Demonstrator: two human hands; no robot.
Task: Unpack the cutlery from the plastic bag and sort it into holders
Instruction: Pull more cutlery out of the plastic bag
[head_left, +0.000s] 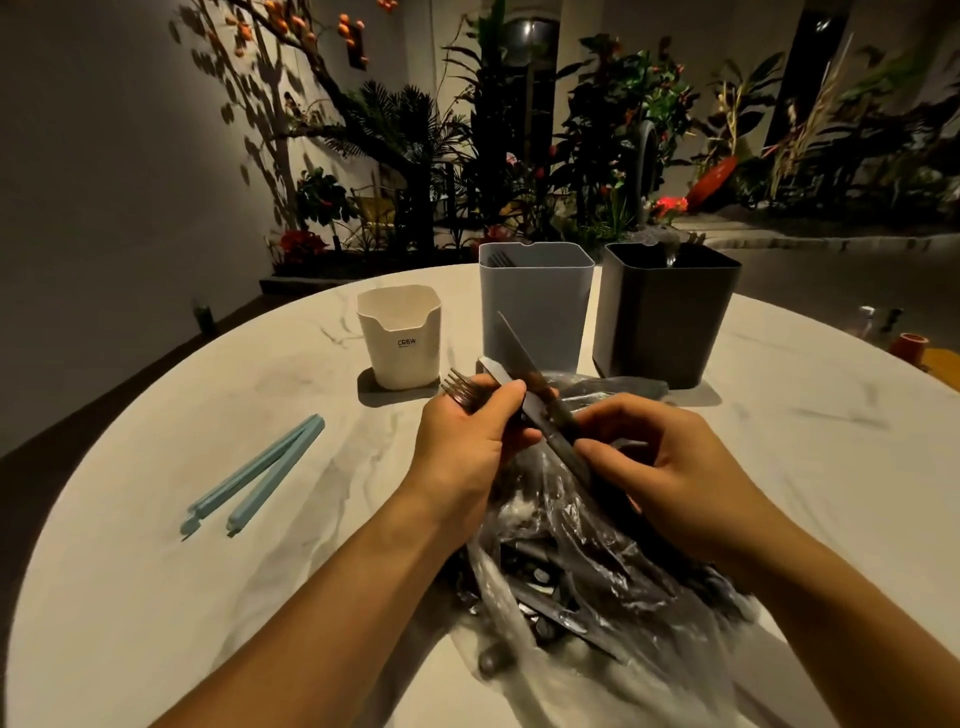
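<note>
Head view over a round marble counter (156, 597) at night; the one legible mark is "CRBW", printed on the front of the white holder (399, 343), which stands left of a grey holder (535, 306) and a black holder (670, 317); fork tines show just inside the grey holder's rim, and a utensil in the black one is too dim to name. The clear plastic bag (597, 597) lies crumpled beneath both forearms, its dark cutlery a blurred heap whose pieces cannot be told apart. The left hand (467, 441) has its fingers curled round a fork (460, 389), tines pointing up and away; the right hand (670, 467) pinches the handle of a knife (519, 358), blade angled toward the grey holder. A pale blue clip (254, 478) lies open at left.
</note>
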